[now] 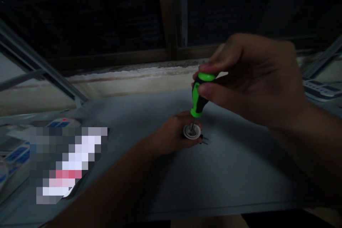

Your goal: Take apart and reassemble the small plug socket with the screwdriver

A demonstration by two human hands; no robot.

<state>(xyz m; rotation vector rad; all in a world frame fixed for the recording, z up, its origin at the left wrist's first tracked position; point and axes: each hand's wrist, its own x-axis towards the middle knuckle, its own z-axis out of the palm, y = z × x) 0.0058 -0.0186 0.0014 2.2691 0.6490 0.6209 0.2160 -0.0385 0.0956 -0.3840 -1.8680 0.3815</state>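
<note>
My right hand (256, 74) grips a green and black screwdriver (197, 96), fingers on the top and side of its handle. The shaft points down into a small round socket-like fitting (188, 136) with a white rim. Whether the tip sits on a screw is too small and dark to tell. Around the fitting my left hand (173, 133) is closed, holding it with the opening facing up just above the table. Two thin prongs on a dark base (204, 139) stick out to the right beside it; how they join the fitting is hidden.
The grey table (240, 181) lies under both hands. On the left rest a blurred-out bright-screened device (80, 160) and white power strips with blue sockets (20, 155). Another white strip (322, 89) is at the right. Metal frame bars (53, 67) and a dark window (107, 17) stand behind.
</note>
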